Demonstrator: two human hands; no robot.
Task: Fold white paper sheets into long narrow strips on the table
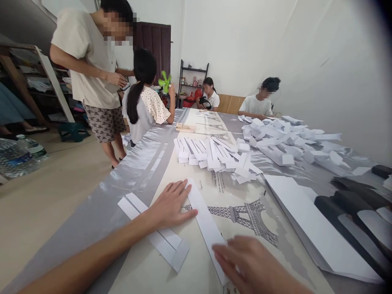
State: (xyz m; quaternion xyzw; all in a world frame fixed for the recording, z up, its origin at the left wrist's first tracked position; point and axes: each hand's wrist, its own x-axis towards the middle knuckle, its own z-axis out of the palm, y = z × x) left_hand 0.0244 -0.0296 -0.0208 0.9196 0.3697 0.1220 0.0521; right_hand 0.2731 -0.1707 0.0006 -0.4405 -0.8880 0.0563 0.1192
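Note:
A long folded white paper strip [206, 224] lies slantwise on the table runner in front of me. My left hand [171, 204] rests flat on its far end, fingers stretched out and thumb spread across the paper. At the near end, my right hand [251, 261] touches the strip with bent fingers; motion blurs them, so their grip is unclear. Under and beside my left forearm lies another folded white paper piece [168, 245], partly hidden by the arm. A printed Eiffel Tower [235, 212] shows on the runner to the right of the strip.
Folded papers [211, 153] lie ahead, with a larger heap of papers [284, 139] beyond. A stack of white sheets [318, 228] and black-and-white pieces [352, 220] lie at right. Several people sit or stand around the table; one holds a green toy fan [165, 81].

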